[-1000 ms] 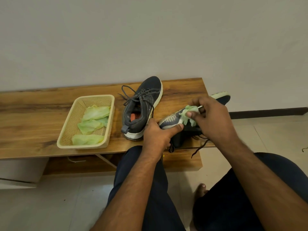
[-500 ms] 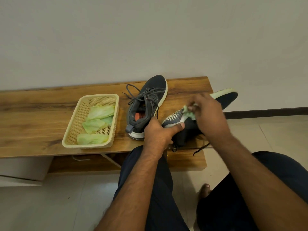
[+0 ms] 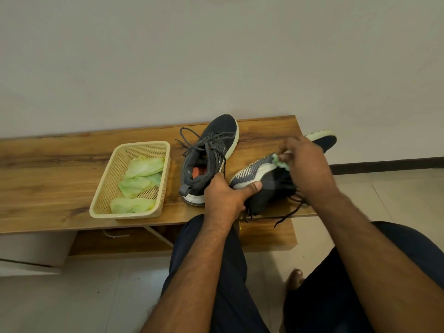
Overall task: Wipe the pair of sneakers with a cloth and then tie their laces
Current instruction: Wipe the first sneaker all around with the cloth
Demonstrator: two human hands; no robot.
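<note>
1. Your left hand (image 3: 223,195) grips the heel of the tilted sneaker (image 3: 262,181), thumb pressed along its white sole edge.
2. Your right hand (image 3: 305,162) pinches a green cloth (image 3: 280,162) against that sneaker's side.
3. Its loose laces (image 3: 288,212) hang over the table (image 3: 48,183) edge.
4. Just left, the other sneaker (image 3: 209,155) stands upright, untied.
5. Further left, a basket (image 3: 105,188) holds more green cloths (image 3: 141,179).
</note>
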